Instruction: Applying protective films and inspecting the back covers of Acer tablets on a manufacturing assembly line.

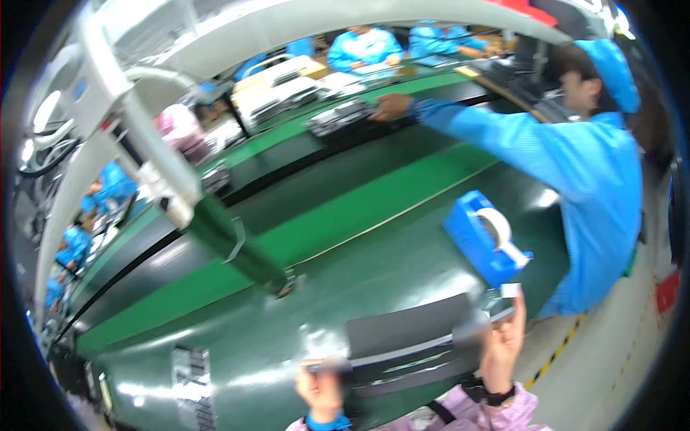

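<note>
The green bench carries a dark flat panel at its near edge. Right hand pinches its right end beside the blue tape dispenser; left hand apparently grips the left end. Keep it level, supporting both ends.

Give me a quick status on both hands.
Left hand and right hand grip the dark flat panel at its ends. Blue tape dispenser close beyond. Co-worker's arm farther off.

A flat panel is held over the near edge of the counter, between the left hand and the right hand. A tape dispenser is set behind it, to the right. A co-worker is placed further right.
</note>
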The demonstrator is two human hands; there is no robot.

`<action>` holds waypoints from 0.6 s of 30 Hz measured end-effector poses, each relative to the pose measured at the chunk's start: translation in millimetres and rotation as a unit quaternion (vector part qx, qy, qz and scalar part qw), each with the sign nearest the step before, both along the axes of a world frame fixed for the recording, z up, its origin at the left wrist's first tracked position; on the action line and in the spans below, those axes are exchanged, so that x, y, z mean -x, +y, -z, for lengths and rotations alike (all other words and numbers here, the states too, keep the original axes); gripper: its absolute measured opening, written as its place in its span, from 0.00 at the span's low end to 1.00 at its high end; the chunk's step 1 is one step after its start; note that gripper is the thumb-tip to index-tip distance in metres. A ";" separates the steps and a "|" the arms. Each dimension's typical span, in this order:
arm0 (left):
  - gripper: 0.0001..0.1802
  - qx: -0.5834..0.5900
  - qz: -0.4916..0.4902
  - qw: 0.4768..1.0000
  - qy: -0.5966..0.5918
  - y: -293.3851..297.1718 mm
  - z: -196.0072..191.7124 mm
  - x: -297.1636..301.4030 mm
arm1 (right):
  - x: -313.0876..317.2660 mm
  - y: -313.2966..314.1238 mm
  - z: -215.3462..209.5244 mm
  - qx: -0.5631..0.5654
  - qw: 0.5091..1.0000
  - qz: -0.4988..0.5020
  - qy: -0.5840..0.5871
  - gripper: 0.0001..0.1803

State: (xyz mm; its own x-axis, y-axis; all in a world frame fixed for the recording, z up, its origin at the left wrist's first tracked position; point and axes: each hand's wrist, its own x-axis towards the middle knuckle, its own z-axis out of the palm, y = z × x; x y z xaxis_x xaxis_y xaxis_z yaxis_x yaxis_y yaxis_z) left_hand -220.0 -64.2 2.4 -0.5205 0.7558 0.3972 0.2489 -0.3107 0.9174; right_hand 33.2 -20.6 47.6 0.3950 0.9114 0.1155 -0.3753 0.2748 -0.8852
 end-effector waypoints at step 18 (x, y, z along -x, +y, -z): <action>0.25 0.043 0.191 0.974 -0.116 16.1 -5.1 33.8 | -7.4 3.2 34.5 -0.024 0.985 -0.123 0.117 0.53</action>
State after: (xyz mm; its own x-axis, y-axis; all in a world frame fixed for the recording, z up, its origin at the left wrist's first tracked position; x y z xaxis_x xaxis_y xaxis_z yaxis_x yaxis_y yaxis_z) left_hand -253.9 -48.1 7.5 -0.2626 0.9373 0.2291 -0.0864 -0.2593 0.9619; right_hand 40.6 -17.4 13.2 0.1843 0.9785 0.0922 -0.6280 0.1894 -0.7548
